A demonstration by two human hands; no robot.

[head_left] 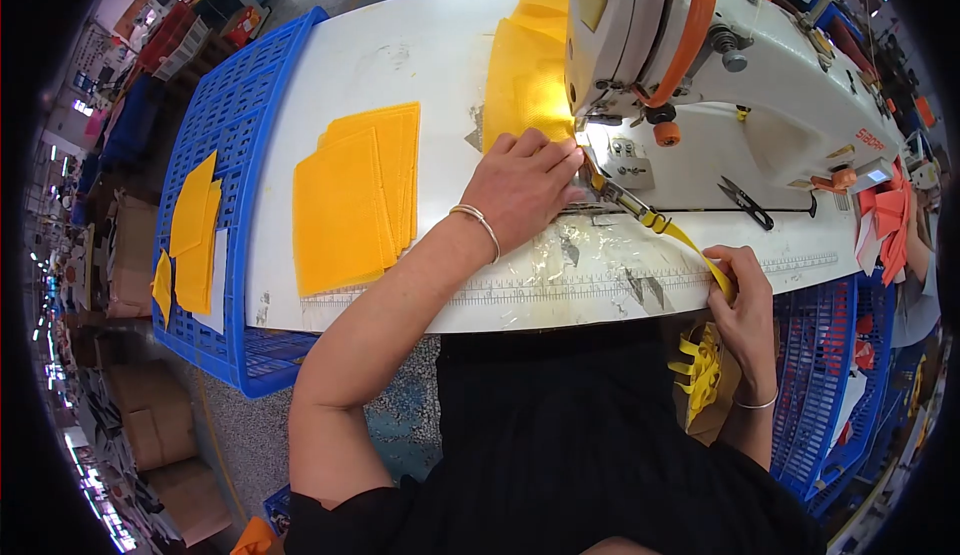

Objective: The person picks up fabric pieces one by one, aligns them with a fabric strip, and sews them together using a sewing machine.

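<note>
My left hand point(525, 185) rests by the needle area of a white sewing machine point(800, 105), its fingers bent and closed on the near edge of a yellow fabric piece point(525, 75). The fingertips are partly hidden. Yellow fabric extends back beyond the machine head. A narrow yellow tape point(690, 242) runs through a metal binding guide point(625, 198) toward the lit presser foot. Its near end is pinched in my right hand point(742, 300), at the table's front edge.
Stacked yellow fabric pieces point(345, 205) lie on the white table point(440, 45). Left of it, a blue crate point(240, 145) bears more yellow pieces. Black thread snips point(748, 203) lie under the machine arm. Yellow tape point(702, 370) hangs below; another blue crate point(815, 375) stands right.
</note>
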